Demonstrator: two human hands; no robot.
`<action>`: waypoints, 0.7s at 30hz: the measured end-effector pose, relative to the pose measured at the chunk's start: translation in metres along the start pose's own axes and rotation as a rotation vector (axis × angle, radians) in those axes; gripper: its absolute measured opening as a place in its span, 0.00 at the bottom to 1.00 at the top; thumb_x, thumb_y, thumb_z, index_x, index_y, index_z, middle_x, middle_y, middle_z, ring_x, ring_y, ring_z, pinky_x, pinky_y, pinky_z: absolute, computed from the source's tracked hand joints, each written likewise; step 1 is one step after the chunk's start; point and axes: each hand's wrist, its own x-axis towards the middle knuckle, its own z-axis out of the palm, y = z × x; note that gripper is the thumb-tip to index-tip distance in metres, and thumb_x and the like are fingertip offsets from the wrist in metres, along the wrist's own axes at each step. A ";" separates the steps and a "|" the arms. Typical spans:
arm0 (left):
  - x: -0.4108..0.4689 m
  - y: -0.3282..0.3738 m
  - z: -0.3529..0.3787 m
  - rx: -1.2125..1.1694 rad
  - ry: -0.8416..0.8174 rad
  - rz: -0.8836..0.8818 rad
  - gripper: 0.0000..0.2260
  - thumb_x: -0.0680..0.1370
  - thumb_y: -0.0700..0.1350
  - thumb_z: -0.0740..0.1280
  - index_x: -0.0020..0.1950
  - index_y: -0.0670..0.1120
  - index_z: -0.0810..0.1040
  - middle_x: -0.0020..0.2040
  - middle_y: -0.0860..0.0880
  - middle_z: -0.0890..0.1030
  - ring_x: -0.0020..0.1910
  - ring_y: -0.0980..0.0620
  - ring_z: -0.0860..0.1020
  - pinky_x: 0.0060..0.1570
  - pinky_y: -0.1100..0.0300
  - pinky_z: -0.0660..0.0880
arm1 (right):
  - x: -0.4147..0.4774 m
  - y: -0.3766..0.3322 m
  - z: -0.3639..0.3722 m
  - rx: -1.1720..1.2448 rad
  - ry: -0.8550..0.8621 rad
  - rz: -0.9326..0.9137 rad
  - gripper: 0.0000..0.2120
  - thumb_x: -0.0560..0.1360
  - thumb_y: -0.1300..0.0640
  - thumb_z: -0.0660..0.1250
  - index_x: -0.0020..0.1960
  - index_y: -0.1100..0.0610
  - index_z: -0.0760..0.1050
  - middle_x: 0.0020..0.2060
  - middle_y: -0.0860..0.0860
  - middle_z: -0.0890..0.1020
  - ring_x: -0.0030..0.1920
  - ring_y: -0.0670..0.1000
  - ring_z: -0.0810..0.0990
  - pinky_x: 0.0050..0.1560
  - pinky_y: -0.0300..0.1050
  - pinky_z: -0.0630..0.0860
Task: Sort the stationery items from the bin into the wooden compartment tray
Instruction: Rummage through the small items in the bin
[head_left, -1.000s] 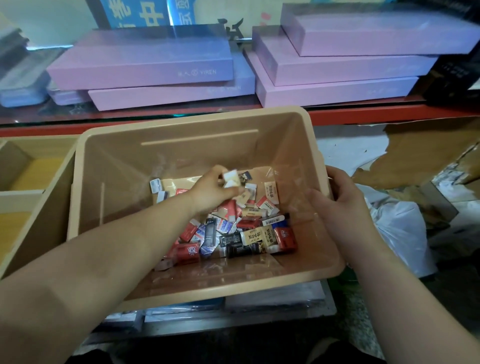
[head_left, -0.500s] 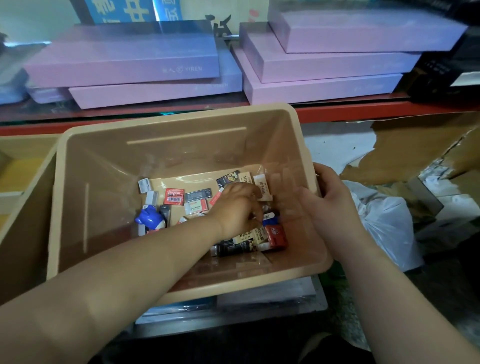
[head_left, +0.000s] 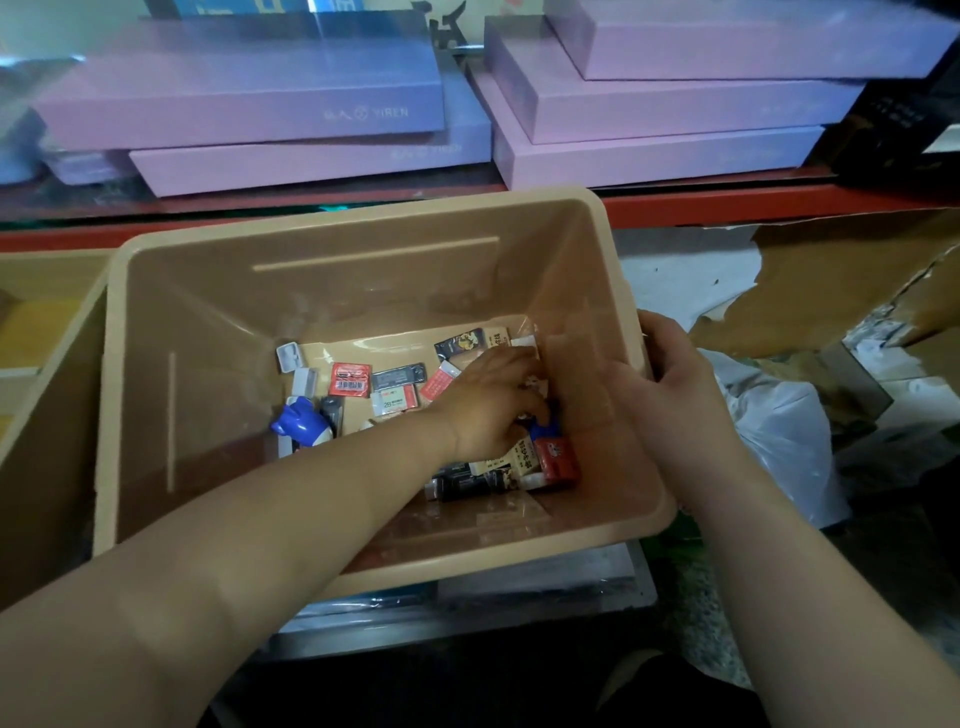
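- My left forearm reaches from the near left corner down into the beige bin (head_left: 363, 249), crossing over its near rim.
- My left hand (head_left: 493, 400) is palm-down among the small stationery items at the right side of the bin floor, fingers curled into the pile; I cannot tell whether they have closed on anything, since the fingertips are hidden under the hand.
- Just near my left hand lie a red eraser (head_left: 558, 457), a cream wrapped eraser (head_left: 522, 457) and a dark wrapped piece (head_left: 467, 480), packed close together.
- My right hand (head_left: 670, 379) grips the bin's right rim, fingers wrapped over the edge and thumb inside against the wall, holding the bin.
- Further left on the bin floor sits a blue and white figure (head_left: 298, 426), with a white piece (head_left: 287, 356) beyond it near the left wall.
- In the middle of the floor lie a red packet with a barcode (head_left: 350, 379), a grey packet (head_left: 399, 375) and a white one marked 2B (head_left: 395, 401).
- The wooden compartment tray (head_left: 41, 395) stands just left of the bin, only partly in view.
- A white plastic bag (head_left: 779, 426) lies right of the bin, torn cardboard (head_left: 841, 270) beyond it.
- Farthest off, purple flat boxes (head_left: 249, 88) are stacked on a red-edged shelf (head_left: 727, 202).
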 end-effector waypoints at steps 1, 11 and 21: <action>0.002 0.000 0.001 -0.019 0.016 0.024 0.11 0.68 0.40 0.71 0.50 0.48 0.83 0.60 0.42 0.75 0.65 0.38 0.68 0.67 0.45 0.62 | 0.000 0.000 0.000 0.000 0.000 -0.003 0.10 0.73 0.60 0.64 0.50 0.47 0.68 0.37 0.40 0.75 0.30 0.28 0.73 0.28 0.22 0.68; 0.009 0.004 -0.005 0.051 -0.376 -0.147 0.29 0.71 0.54 0.69 0.70 0.57 0.64 0.76 0.47 0.50 0.75 0.47 0.44 0.71 0.48 0.36 | 0.000 -0.001 0.000 -0.003 0.008 0.010 0.12 0.74 0.62 0.63 0.53 0.49 0.68 0.38 0.40 0.75 0.35 0.37 0.75 0.30 0.21 0.69; 0.008 0.014 -0.008 0.271 -0.239 -0.104 0.19 0.75 0.53 0.64 0.66 0.56 0.71 0.73 0.49 0.59 0.74 0.48 0.49 0.70 0.51 0.34 | 0.000 0.003 0.002 0.076 0.041 -0.014 0.10 0.73 0.60 0.65 0.53 0.50 0.70 0.39 0.39 0.75 0.39 0.36 0.74 0.35 0.22 0.71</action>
